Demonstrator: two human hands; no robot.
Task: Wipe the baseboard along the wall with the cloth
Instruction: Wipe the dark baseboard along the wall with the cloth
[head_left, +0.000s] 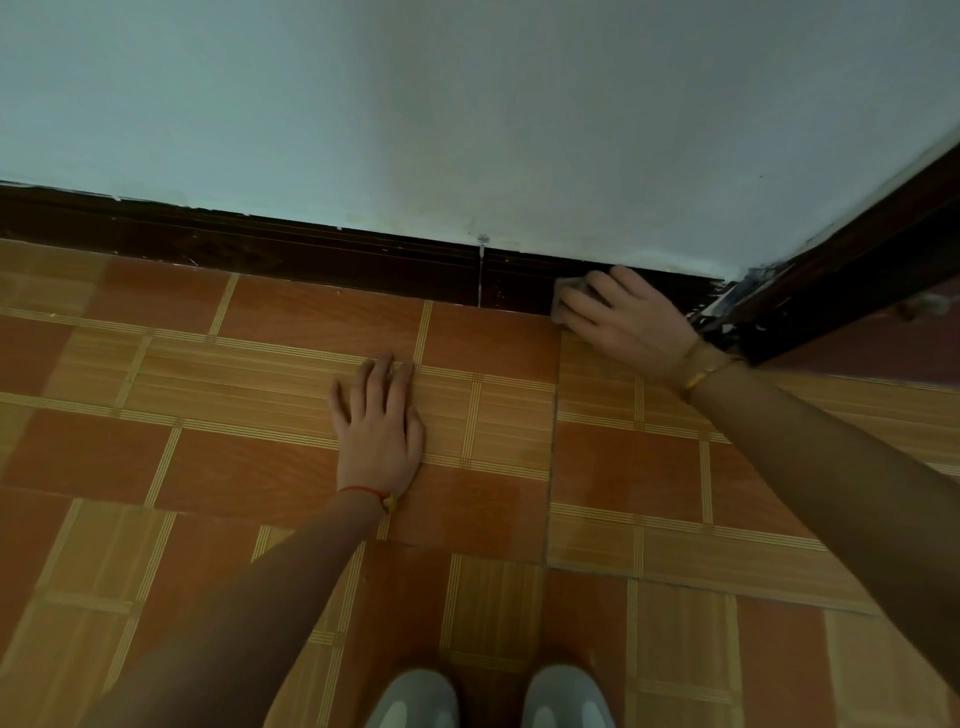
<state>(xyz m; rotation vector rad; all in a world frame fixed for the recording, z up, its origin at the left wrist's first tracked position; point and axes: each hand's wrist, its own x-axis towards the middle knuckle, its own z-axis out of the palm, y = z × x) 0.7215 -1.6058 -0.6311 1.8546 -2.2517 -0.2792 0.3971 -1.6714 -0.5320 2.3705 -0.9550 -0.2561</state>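
A dark brown baseboard (311, 254) runs along the foot of a pale wall, from the left edge to a corner at the right. My right hand (623, 322) presses a small pale cloth (569, 287) flat against the baseboard close to that corner; only the cloth's left edge shows past my fingers. My left hand (379, 426) lies palm down on the orange tiled floor, fingers spread, holding nothing. It rests well short of the baseboard.
A dark wooden door frame (857, 260) meets the baseboard at the right corner, with chipped paint there. A vertical seam (481, 275) splits the baseboard left of the cloth. My two grey shoes (493, 696) stand at the bottom edge on the patterned floor tiles (260, 467).
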